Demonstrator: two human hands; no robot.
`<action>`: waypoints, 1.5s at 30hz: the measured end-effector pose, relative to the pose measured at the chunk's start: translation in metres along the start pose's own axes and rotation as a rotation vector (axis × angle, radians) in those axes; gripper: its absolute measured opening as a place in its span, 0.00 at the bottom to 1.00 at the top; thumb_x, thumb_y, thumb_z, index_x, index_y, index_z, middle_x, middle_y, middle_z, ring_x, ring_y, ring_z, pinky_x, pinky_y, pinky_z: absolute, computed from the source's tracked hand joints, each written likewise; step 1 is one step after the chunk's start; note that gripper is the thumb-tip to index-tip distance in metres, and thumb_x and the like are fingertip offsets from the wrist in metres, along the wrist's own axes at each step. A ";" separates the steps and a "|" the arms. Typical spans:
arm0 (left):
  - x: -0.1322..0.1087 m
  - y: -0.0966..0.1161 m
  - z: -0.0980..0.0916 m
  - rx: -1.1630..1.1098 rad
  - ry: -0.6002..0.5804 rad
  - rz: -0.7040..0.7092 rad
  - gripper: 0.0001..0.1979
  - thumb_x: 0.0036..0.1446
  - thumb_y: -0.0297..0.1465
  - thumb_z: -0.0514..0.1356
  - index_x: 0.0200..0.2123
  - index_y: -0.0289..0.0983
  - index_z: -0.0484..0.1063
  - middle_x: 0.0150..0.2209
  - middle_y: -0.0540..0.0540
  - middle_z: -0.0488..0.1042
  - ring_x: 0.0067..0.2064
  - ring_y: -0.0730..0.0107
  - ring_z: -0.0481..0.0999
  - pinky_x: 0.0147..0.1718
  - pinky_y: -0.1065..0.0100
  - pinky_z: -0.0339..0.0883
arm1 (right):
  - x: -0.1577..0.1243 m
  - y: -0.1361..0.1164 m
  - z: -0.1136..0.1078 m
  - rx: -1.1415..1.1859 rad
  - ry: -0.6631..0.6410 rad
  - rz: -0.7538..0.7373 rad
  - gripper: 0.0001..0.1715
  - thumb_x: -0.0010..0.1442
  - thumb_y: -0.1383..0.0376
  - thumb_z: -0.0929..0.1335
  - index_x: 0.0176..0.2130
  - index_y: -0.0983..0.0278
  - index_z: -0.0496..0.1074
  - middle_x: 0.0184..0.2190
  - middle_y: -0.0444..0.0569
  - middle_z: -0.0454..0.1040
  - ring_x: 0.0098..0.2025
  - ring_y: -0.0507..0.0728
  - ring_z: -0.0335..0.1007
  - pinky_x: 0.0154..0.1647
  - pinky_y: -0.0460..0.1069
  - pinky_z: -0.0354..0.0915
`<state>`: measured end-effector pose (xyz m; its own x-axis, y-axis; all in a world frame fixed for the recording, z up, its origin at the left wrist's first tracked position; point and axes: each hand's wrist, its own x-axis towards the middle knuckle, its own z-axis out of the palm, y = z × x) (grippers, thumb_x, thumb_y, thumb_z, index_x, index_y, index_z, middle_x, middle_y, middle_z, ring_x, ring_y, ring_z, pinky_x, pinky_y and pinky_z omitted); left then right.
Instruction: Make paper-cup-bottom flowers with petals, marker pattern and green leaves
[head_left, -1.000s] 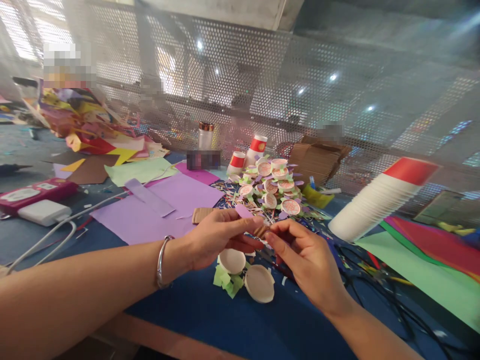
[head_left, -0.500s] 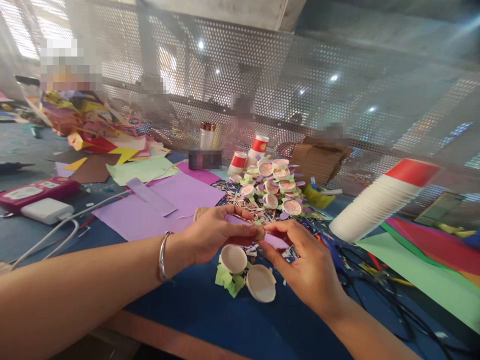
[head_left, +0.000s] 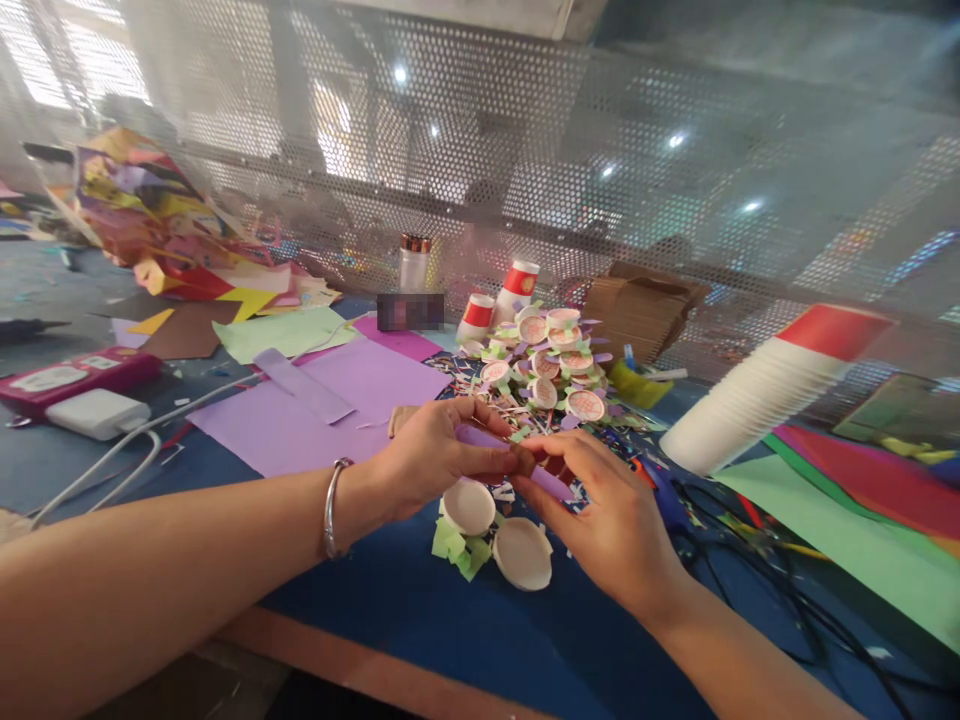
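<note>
A narrow strip of purple paper (head_left: 551,482) runs between my hands. My left hand (head_left: 431,460), wearing a silver bangle on the wrist, pinches it between thumb and fingers. The fingertips of my right hand (head_left: 600,500) close on the same strip, nearly touching the left thumb. A tan object (head_left: 401,420) shows behind my left hand, mostly hidden. Just below my hands lie two round white cup bottoms (head_left: 523,555) and small green paper pieces (head_left: 454,545). Beyond them rises a pile of printed discs (head_left: 545,365) with green and purple paper tabs.
A purple sheet (head_left: 300,420) with a cut strip (head_left: 304,388) lies left. Stacked paper cups (head_left: 765,400) lean at right near black cables (head_left: 780,600) and coloured sheets (head_left: 862,480). A magenta device (head_left: 82,380), white adapter (head_left: 97,412) and cardboard (head_left: 637,310) surround the area.
The view has shifted slightly. Both hands keep their grip on the purple strip, and the fingertips have moved only a little.
</note>
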<state>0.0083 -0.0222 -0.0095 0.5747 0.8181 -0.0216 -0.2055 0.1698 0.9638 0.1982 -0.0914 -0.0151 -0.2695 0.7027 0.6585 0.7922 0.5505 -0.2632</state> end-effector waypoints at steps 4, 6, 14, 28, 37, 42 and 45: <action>0.000 0.004 -0.002 0.002 -0.043 -0.020 0.14 0.49 0.31 0.74 0.34 0.33 0.73 0.31 0.47 0.80 0.31 0.74 0.79 0.36 0.70 0.72 | 0.000 0.002 -0.001 -0.004 0.006 -0.014 0.08 0.69 0.62 0.70 0.48 0.62 0.73 0.41 0.51 0.76 0.42 0.58 0.74 0.42 0.52 0.71; 0.001 0.008 -0.004 0.001 -0.053 -0.043 0.13 0.52 0.33 0.72 0.33 0.33 0.73 0.30 0.48 0.79 0.31 0.75 0.79 0.35 0.71 0.72 | -0.001 0.002 -0.001 -0.011 0.010 -0.023 0.09 0.70 0.61 0.69 0.48 0.61 0.73 0.41 0.51 0.77 0.42 0.59 0.75 0.41 0.52 0.72; 0.006 0.018 -0.018 0.081 -0.153 -0.101 0.15 0.51 0.33 0.73 0.39 0.34 0.75 0.33 0.45 0.81 0.33 0.68 0.83 0.33 0.70 0.72 | -0.002 0.002 -0.002 -0.016 0.010 -0.029 0.10 0.68 0.63 0.71 0.48 0.62 0.73 0.42 0.50 0.77 0.44 0.58 0.74 0.44 0.51 0.70; 0.010 0.016 -0.023 0.215 -0.198 0.023 0.17 0.46 0.29 0.75 0.36 0.33 0.74 0.27 0.48 0.80 0.28 0.71 0.81 0.31 0.70 0.74 | -0.002 0.004 0.000 0.039 -0.020 -0.104 0.10 0.67 0.67 0.72 0.48 0.64 0.73 0.41 0.50 0.75 0.45 0.58 0.73 0.46 0.52 0.69; 0.009 0.021 -0.026 0.265 -0.276 -0.069 0.08 0.50 0.27 0.72 0.33 0.34 0.77 0.27 0.50 0.81 0.30 0.75 0.81 0.31 0.74 0.72 | -0.004 0.003 0.000 0.072 -0.015 -0.141 0.11 0.65 0.68 0.73 0.48 0.65 0.73 0.40 0.49 0.75 0.42 0.56 0.72 0.43 0.50 0.69; 0.008 0.025 -0.023 0.268 -0.292 -0.093 0.07 0.50 0.26 0.71 0.31 0.34 0.77 0.25 0.52 0.81 0.28 0.77 0.79 0.30 0.75 0.69 | -0.003 0.003 0.002 0.090 -0.024 -0.147 0.12 0.65 0.68 0.73 0.48 0.65 0.73 0.40 0.49 0.75 0.43 0.57 0.72 0.43 0.51 0.69; 0.008 0.025 -0.022 0.279 -0.289 -0.122 0.07 0.50 0.26 0.71 0.31 0.34 0.76 0.24 0.52 0.80 0.27 0.76 0.78 0.29 0.75 0.68 | -0.004 0.004 0.002 0.091 -0.037 -0.154 0.12 0.65 0.68 0.73 0.48 0.65 0.73 0.40 0.50 0.75 0.43 0.58 0.72 0.44 0.53 0.70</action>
<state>-0.0093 0.0010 0.0084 0.7883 0.6066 -0.1032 0.0776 0.0684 0.9946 0.2014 -0.0910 -0.0205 -0.4053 0.6220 0.6699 0.6878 0.6902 -0.2247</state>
